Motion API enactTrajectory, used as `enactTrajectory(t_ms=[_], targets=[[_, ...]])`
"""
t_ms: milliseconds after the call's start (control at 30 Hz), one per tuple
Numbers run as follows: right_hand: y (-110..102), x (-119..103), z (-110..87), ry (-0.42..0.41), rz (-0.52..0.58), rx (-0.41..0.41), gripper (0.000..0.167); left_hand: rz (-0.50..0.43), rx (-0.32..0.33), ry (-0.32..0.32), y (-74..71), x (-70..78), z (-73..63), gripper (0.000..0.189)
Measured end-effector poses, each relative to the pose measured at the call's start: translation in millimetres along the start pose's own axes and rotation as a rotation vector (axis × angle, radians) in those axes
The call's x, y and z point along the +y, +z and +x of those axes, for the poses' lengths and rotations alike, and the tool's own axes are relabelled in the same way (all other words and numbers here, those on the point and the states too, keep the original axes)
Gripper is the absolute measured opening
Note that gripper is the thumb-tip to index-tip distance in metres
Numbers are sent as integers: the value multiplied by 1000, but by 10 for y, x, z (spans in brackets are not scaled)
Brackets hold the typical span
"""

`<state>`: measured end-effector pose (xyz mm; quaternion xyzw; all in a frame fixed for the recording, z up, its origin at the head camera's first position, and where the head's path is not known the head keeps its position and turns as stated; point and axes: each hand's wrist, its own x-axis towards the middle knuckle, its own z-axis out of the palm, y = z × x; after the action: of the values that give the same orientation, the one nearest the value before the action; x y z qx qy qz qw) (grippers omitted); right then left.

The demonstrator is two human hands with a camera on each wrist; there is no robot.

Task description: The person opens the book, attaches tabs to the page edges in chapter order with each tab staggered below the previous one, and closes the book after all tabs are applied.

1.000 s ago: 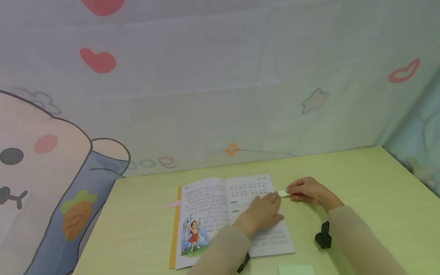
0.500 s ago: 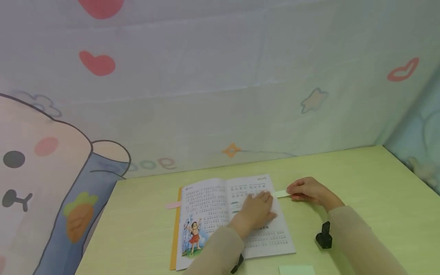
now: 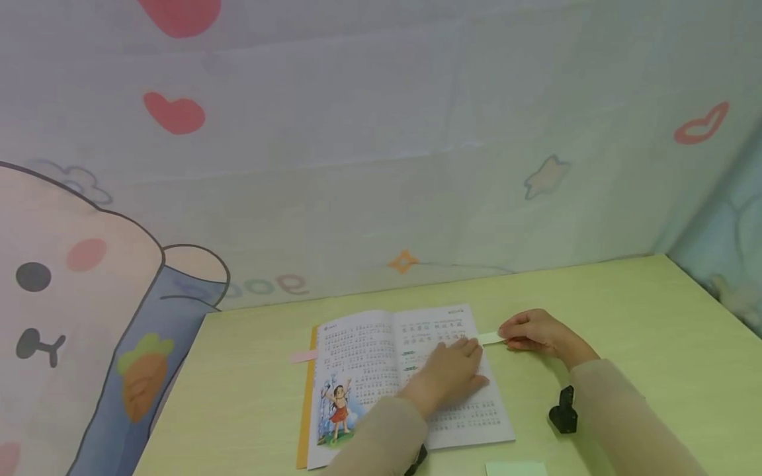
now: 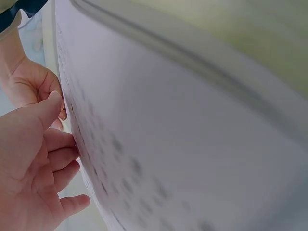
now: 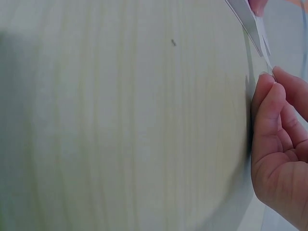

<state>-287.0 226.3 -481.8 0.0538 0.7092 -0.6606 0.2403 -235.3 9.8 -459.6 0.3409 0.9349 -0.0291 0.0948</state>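
An open book (image 3: pixel 357 357) with printed pages and a cartoon figure lies on the table. Flat on its right page, with fingers extended toward the outer edge, rests my left hand (image 3: pixel 449 373); the left wrist view shows the same hand (image 4: pixel 33 163) against the paper. My right hand (image 3: pixel 538 334) is just past the right edge, pinching the end of a pale green sticky note strip (image 3: pixel 491 338) between thumb and fingers. That strip reaches the page's edge by my left fingertips. In the right wrist view the pinching hand (image 5: pixel 284 130) appears beside the strip (image 5: pixel 265 48).
A pink sticky tab (image 3: pixel 303 357) juts from the book's left side, where an orange cover edge (image 3: pixel 306 410) shows. A pale green sticky note pad (image 3: pixel 516 469) lies at the table's front. Behind the table (image 3: pixel 607 297) hangs a printed cloth (image 3: pixel 357 165).
My left hand slid a little left across the page, then back right toward the strip's inner end. My right hand stays nearly in place, still pinching the strip.
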Motion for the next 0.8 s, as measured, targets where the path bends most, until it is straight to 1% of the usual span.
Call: enactTrajectory(t_ms=[67,167,300,467,633,800], targets=[[0,10,2,-1,7,-2,15,-3,4,4,7,22,29,60],[4,18,4,-3,19,-3,14,-19,-6,-11,4,53,68,62],[9,15,2,-13,11,-7,14,-40,-26,-60,-7,71,104,64],[4,3,0,-25,-1,-11,14,-39,-26,-118,-14,42,121,66],[-2,2,1,-25,-3,-10,14,-48,-23,-133,8,-4,96,66],[-8,13,-20,-17,-3,-9,20,-50,-44,-115,-7,-18,-13,65]])
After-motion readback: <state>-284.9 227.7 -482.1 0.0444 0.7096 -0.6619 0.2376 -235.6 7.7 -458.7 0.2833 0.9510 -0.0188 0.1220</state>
